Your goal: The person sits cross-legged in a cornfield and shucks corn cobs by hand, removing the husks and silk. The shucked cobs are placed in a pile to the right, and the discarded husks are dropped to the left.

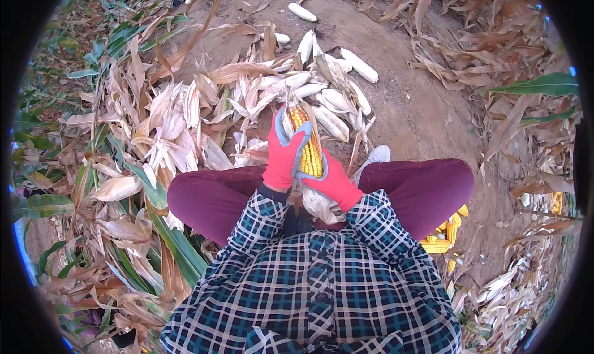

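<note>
Corn cob: yellow, partly bared, gripped above the crossed legs; probably stiff, fairly light, its kernels a little slick.
Pale husk: just under the cob's lower end, whether joined to it unclear; likely papery, quick to tear.
Right hand: wrapped round the cob's lower end, seemingly the steadiest hold.
Left hand: curled round the upper part, thumb across the kernels.
Bare cobs: on the soil beside the right knee.
Pale ears: heaped beyond both hands.
</note>
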A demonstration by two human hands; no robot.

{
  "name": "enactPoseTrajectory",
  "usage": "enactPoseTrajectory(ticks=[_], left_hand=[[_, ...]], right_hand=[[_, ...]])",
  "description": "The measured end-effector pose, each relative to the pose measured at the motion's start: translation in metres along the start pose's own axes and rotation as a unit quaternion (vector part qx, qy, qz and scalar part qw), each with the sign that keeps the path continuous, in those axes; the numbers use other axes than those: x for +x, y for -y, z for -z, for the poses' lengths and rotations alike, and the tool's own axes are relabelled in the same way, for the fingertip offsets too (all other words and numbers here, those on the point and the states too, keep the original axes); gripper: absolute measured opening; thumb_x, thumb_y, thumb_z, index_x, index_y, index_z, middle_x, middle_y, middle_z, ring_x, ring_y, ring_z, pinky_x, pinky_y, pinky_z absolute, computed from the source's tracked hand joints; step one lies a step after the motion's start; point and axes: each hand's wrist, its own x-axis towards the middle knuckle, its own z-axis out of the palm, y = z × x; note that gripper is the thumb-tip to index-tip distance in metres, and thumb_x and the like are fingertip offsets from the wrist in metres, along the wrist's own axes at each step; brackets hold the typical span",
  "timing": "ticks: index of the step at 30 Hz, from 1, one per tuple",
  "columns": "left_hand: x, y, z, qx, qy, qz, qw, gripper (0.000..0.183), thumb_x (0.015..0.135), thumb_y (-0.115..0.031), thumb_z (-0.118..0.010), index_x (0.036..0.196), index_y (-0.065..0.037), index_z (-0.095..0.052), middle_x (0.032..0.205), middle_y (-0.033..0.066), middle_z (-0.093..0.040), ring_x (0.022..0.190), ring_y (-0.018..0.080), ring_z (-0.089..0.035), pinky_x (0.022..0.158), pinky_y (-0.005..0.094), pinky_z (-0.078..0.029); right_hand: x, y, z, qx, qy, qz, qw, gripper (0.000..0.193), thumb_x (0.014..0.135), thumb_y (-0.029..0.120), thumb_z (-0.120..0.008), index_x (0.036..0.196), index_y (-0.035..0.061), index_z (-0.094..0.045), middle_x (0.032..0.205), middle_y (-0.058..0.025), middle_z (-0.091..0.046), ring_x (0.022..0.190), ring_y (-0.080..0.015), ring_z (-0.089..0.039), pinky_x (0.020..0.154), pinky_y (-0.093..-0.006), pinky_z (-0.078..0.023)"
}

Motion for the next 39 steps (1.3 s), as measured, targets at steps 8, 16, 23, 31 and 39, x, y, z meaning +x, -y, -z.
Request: enactPoseTrajectory(ticks=[8,16,23,31,39], left_hand=[[0.002,-0.007,0.006,0.169,-0.047,-0.053,0.983,0.034,0.102,-0.024,-0.047,0.11,0.005,-0.063,0.095,0.0073,-0.065,0.087,0.0116,-0.056,0.077,0.027,-0.046],[-0.005,0.007,0.026,0.158,0.018,0.009,0.987,0.045,0.103,-0.037,-0.04,0.113,0.002,-0.062,0.1,0.01,-0.067,0.09,0.0171,-0.062,0.081,0.03,-0.049],[0.003,-0.031,0.01,-0.241,0.186,0.202,0.931,0.055,0.099,-0.05,-0.043,0.111,0.001,-0.061,0.102,0.0166,-0.065,0.093,0.0243,-0.064,0.082,0.0361,-0.053],[-0.006,-0.03,0.0,-0.125,0.028,0.139,0.982,0.04,0.102,-0.043,-0.044,0.08,-0.011,-0.051,0.073,-0.0006,-0.05,0.066,0.0115,-0.049,0.063,0.0274,-0.044],[0.006,-0.006,0.012,-0.109,-0.123,0.109,0.98,0.03,0.102,-0.041,-0.046,0.085,-0.016,-0.047,0.068,-0.0071,-0.04,0.059,0.0057,-0.04,0.053,0.023,-0.034]], right_hand=[[-0.015,0.016,-0.001,-0.066,0.006,-0.006,0.998,0.083,0.071,0.035,-0.083,0.137,0.0052,-0.043,0.122,-0.0169,-0.061,0.112,-0.0301,-0.062,0.093,-0.0376,-0.049],[-0.023,0.012,0.005,0.057,0.099,0.028,0.993,0.08,0.07,0.027,-0.083,0.136,0.004,-0.044,0.124,-0.0138,-0.06,0.115,-0.0239,-0.059,0.097,-0.0349,-0.045],[-0.024,0.005,0.014,0.173,0.269,-0.064,0.945,0.093,0.067,0.019,-0.084,0.144,0.0035,-0.035,0.136,-0.0105,-0.051,0.124,-0.0179,-0.049,0.107,-0.035,-0.036],[-0.027,0.002,0.017,0.212,0.276,-0.074,0.935,0.081,0.073,0.014,-0.081,0.142,0.0035,-0.039,0.132,-0.0057,-0.053,0.119,-0.0129,-0.05,0.102,-0.0311,-0.039],[-0.014,0.013,0.01,0.294,0.171,-0.066,0.938,0.084,0.082,0.014,-0.073,0.15,0.0046,-0.024,0.142,-0.0065,-0.043,0.128,-0.0151,-0.042,0.107,-0.0307,-0.034]])
